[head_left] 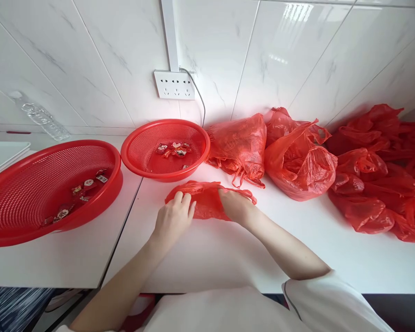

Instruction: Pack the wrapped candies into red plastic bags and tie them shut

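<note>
A thin red plastic bag (209,203) lies on the white table in front of me, its mouth toward the wall. My left hand (174,214) has its fingers curled over the bag's left side and pinches the film. On the other side my right hand (238,205) reaches into the mouth of the bag, its fingers hidden by the red film. What lies inside the bag, if anything, does not show. Just beyond stands a red mesh basket (134,150) with several small wrapped packets (176,150) at its bottom.
A larger red basket (115,184) with several packets stands at the left. Tied red bags (238,143) and a heap of red bags (376,193) line the right side. A clear bottle (43,117) lies by the wall, below a socket panel (174,85) with a cable.
</note>
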Tool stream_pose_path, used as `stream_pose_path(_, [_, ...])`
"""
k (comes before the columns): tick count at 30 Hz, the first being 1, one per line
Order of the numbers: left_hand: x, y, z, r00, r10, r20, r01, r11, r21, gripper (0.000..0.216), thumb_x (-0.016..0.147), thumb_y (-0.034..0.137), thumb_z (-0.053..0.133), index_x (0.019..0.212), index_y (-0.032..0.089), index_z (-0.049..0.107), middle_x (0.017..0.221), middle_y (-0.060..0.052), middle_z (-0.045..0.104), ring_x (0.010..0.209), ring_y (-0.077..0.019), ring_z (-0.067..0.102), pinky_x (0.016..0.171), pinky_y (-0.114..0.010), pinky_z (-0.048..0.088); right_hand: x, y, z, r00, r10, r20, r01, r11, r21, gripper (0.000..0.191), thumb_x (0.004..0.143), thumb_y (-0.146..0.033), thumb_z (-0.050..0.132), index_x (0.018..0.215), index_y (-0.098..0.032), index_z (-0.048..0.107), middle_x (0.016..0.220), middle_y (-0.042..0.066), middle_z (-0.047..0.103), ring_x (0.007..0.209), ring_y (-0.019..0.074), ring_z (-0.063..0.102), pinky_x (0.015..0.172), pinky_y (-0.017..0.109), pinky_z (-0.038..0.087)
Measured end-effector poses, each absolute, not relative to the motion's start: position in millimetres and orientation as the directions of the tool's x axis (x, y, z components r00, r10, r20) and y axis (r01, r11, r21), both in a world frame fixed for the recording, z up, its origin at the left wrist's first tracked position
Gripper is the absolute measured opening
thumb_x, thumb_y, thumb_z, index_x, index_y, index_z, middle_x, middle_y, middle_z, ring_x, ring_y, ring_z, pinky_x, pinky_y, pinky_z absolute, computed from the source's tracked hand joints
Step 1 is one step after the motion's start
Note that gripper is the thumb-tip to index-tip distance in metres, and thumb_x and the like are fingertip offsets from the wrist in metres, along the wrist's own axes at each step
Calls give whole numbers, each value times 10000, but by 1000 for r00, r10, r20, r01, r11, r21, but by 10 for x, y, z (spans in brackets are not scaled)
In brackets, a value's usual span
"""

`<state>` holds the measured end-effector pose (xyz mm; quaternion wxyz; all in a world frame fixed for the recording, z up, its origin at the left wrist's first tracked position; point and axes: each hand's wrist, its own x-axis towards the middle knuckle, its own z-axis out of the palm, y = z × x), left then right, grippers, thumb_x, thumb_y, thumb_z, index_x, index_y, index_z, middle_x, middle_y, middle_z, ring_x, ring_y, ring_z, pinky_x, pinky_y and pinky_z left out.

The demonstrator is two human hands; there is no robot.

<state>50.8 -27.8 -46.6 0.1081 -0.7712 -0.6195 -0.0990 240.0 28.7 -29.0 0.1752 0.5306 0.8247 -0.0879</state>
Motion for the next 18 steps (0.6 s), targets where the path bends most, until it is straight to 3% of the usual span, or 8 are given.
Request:
stream_pose_path(3, [485, -285, -468, 172, 909, 380, 944, -262, 200, 251, 931, 381, 526, 1013, 148, 571, 917, -79, 624, 703, -172, 593, 568, -274, 415, 2404, 284, -283, -416, 828, -376, 895, 445, -12, 471, 840, -180, 626, 1274, -33, 518, 840, 166, 696, 735, 292, 700, 602, 336, 504])
stream_pose_path(6, [481, -282, -505, 68, 887, 456, 780, -332, 530, 258, 846, 309, 651, 1063, 196, 569, 818, -9, 590, 723, -142, 558, 681, -259, 452, 2355, 283, -258, -513, 806, -295, 855, 511, -92, 197, 916, -189, 515, 1077, -113, 600, 897, 137, 689, 792, 250, 685, 653, 314, 485])
stream_pose_path(8, [475, -283, -525, -38, 937, 348, 530, -277, 801, 307, 782, 218, 687, 1068, 232, 575, 664, 58, 458, 602, -101, 467, 646, -230, 436, 2314, 295, -267, -577, 788, -215, 817, 557, -151, 199, 959, -149, 405, 1039, -162, 587, 1016, 110, 675, 895, 199, 665, 725, 277, 471])
stream_pose_path(10, [452, -287, -536, -67, 988, 142, 117, -133, 984, 403, 722, 184, 710, 1091, 256, 566, 641, 74, 405, 581, -87, 451, 641, -217, 441, 2287, 324, -316, -605, 779, -164, 794, 577, -190, 224, 968, -137, 376, 1097, -180, 554, 1119, 99, 648, 961, 169, 643, 770, 253, 456])
stream_pose_path(12, [393, -282, -553, -63, 997, -51, -294, 30, 955, 470, 675, 216, 735, 1107, 260, 556, 746, 45, 516, 674, -102, 537, 689, -239, 477, 2284, 372, -404, -600, 783, -164, 798, 569, -199, 228, 954, -167, 428, 1160, -168, 527, 1134, 113, 645, 961, 184, 641, 770, 266, 455])
stream_pose_path(14, [290, -267, -590, -118, 973, -201, -529, 109, 842, 442, 668, 264, 733, 1077, 248, 565, 908, -1, 603, 788, -136, 598, 726, -270, 503, 2305, 434, -514, -582, 790, -193, 812, 553, -187, 299, 901, -223, 545, 1186, -137, 523, 1093, 134, 663, 948, 229, 648, 776, 305, 460])
stream_pose_path(16, [166, -256, -636, -212, 935, -285, -580, 115, 807, 349, 710, 303, 693, 1031, 224, 582, 986, -31, 619, 834, -156, 612, 726, -286, 511, 2340, 500, -617, -576, 786, -224, 817, 553, -165, 435, 798, -280, 689, 1175, -111, 550, 1066, 157, 674, 991, 285, 640, 845, 354, 454])
stream_pose_path(18, [74, -280, -650, -374, 904, -209, -453, 19, 892, 281, 753, 296, 623, 1019, 211, 590, 976, -40, 607, 838, -161, 604, 724, -289, 503, 2375, 555, -687, -580, 778, -244, 815, 562, -144, 541, 706, -282, 771, 1174, -99, 571, 1095, 184, 667, 1063, 334, 612, 927, 402, 424])
